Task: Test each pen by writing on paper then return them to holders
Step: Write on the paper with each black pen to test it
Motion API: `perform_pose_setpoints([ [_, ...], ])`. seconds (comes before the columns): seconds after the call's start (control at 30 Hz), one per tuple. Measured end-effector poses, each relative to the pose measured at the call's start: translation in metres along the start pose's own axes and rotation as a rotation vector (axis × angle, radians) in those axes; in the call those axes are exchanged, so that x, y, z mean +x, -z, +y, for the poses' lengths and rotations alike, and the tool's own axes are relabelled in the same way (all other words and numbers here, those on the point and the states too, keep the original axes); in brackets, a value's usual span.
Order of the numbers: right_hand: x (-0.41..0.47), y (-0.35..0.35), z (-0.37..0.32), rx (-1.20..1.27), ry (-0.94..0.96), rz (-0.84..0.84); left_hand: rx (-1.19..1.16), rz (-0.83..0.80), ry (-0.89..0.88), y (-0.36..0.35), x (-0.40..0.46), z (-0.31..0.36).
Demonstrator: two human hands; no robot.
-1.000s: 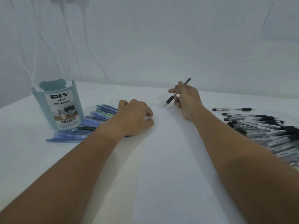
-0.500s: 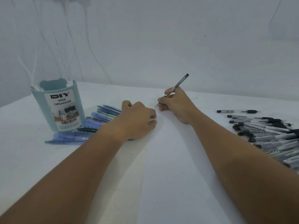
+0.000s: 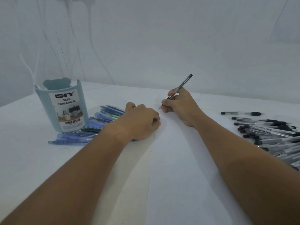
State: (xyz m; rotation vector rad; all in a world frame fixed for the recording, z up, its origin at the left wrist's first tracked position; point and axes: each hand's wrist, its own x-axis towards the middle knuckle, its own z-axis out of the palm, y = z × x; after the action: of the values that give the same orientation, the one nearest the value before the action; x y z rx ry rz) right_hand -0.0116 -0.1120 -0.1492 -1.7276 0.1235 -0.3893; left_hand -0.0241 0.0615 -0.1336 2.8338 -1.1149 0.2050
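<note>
1. Judging by the big white sheet of paper [image 3: 186, 168] under both forearms, testing has barely started; I can't spot any ink marks on it.
2. That pale blue plastic desk organizer cup [image 3: 62, 109], off beyond the left hand, looks to have no pens in it, so nothing's returned yet, I'd guess.
3. Huge heap of clear-barrelled black-capped pens [image 3: 267, 133] sits right of the right wrist, all seemingly waiting their turn.
4. Smaller bunch of blue plastic pens [image 3: 90, 127] lies just left of the left hand, beside the cup.
5. Left hand [image 3: 139, 121] is a loose fist resting at the paper's edge, holding nothing I can see.
6. Right hand [image 3: 180, 106] pinches a slim dark-barrelled pen [image 3: 182, 85], tip at the paper, ready to scribble.
</note>
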Motion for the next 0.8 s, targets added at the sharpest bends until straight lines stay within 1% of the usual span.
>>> perform_pose_setpoints([
  [0.27, -0.0028, 0.0002, -0.0027, -0.011, -0.008, 0.01, -0.012, -0.012, 0.0, 0.0024, -0.0021, 0.0013],
  [0.67, -0.0009, -0.0027, 0.0, -0.105, -0.002, 0.016, -0.026, -0.006, 0.002, 0.0027, -0.0034, 0.0024],
  [0.8, -0.001, -0.0013, -0.0021, -0.07, -0.026, 0.003, -0.028, 0.004, 0.004, 0.0015, -0.0031, 0.0017],
])
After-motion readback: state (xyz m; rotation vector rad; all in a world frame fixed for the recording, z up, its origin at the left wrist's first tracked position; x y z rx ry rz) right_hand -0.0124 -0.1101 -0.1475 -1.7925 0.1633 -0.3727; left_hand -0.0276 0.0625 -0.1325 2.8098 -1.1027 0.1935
